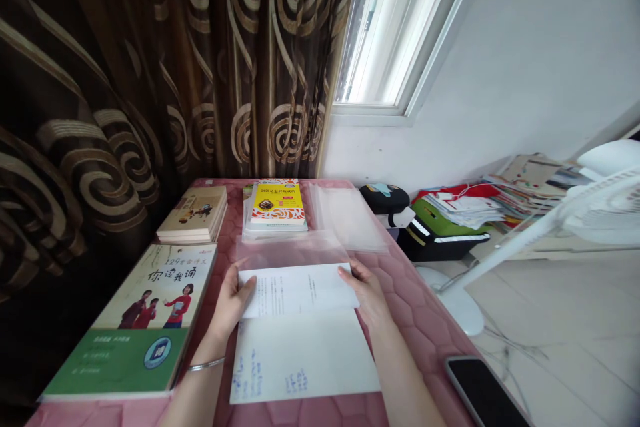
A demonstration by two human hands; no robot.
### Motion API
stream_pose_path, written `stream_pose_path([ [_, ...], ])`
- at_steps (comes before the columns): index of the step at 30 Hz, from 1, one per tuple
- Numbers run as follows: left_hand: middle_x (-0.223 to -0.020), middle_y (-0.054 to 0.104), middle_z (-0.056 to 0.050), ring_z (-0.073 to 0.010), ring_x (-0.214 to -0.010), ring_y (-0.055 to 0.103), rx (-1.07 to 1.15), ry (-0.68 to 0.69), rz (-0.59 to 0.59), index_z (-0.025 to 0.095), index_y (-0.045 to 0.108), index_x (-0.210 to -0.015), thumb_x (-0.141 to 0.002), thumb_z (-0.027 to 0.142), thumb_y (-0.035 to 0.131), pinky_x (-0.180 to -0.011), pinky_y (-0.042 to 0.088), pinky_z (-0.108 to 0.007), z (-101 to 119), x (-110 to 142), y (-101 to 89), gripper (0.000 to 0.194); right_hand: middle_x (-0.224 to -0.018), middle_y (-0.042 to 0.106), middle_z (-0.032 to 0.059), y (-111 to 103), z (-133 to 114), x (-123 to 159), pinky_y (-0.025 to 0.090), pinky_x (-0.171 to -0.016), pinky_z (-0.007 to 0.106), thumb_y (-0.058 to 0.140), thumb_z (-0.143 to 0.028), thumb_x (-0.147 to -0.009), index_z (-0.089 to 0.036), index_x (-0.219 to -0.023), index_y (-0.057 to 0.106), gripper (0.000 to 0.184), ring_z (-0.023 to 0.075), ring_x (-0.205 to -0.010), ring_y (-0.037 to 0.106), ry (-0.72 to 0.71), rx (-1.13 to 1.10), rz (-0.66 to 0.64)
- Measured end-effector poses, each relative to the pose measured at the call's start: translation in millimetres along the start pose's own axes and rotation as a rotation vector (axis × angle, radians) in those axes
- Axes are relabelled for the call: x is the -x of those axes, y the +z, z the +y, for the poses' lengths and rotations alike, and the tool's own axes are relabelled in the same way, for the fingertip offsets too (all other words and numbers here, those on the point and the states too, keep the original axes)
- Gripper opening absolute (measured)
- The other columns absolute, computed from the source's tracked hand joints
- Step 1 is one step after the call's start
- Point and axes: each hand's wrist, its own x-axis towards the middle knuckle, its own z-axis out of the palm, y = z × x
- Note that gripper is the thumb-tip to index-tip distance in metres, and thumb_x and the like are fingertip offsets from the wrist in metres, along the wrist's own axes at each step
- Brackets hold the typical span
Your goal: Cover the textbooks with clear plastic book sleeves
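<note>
Curtain [250,67] fills back left, right behind the table. Table [420,327]: pink quilted cover, well loaded. Fan [505,240] on the floor off its right side. Green book [135,327] lies near left, crowding the left forearm. Paper [310,353] is mid-table, near side: blue handwriting below, printed strip [300,290] across the top. Print's soft; can't tell if strip and paper are one piece. Clear film [285,250] sticks out past the strip, close to yellow pile [279,203] behind. Covers [345,217], clear, sit right of that pile. Beige pile [193,213] beyond green book. Phone [487,390] near right, dark screen up. Left hand [233,293] pinches strip's left end, thumb on top; right hand [369,293] grips its right end likewise. Bracelet [207,364] on left wrist.
</note>
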Motion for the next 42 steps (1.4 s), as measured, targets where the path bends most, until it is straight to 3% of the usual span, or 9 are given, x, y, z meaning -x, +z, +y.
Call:
stream_pose_path([
  [8,-0.124,0.063,-0.008,-0.0248,-0.117,0.056,0.03,0.002,0.009,0.022,0.056,-0.122,-0.078,0.04,0.069,-0.098,0.043,-0.036,2.5,0.6,0.8,0.049,-0.067,0.063,-0.0045,-1.5,1.6,-1.7,0.044,-0.06,0.03,0.089,-0.04,-0.05,-0.027,-0.097,0.07,0.052,0.0181,-0.063,0.056,-0.014,0.0,0.044],
  [23,-0.124,0.063,-0.009,-0.0254,-0.124,0.053,0.046,-0.016,-0.007,0.02,0.05,-0.13,-0.08,0.043,0.067,-0.098,0.044,-0.035,3.9,1.3,2.4,0.058,-0.066,0.064,-0.0021,-3.0,0.8,-2.7,0.043,-0.054,0.028,0.09,-0.044,-0.048,-0.023,-0.085,0.073,0.046,0.0169,-0.059,0.056,0.007,-0.043,0.053],
  [32,-0.12,0.065,-0.008,-0.0232,-0.115,0.058,0.037,0.005,-0.007,0.022,0.053,-0.128,-0.08,0.042,0.068,-0.096,0.044,-0.033,3.0,1.8,2.4,0.054,-0.066,0.065,-0.0011,-4.5,2.5,-2.7,0.044,-0.053,0.028,0.087,-0.049,-0.052,-0.023,-0.078,0.071,0.04,0.0174,-0.058,0.056,-0.024,0.001,0.038],
  [42,-0.12,0.063,-0.008,-0.0239,-0.115,0.056,0.004,0.015,0.003,0.021,0.053,-0.127,-0.079,0.042,0.068,-0.098,0.042,-0.035,5.2,2.2,3.5,0.054,-0.074,0.069,-0.0011,-5.4,-0.5,-0.3,0.046,-0.057,0.029,0.087,-0.042,-0.055,-0.025,-0.095,0.074,0.046,0.0195,-0.065,0.061,0.001,-0.056,0.018],
])
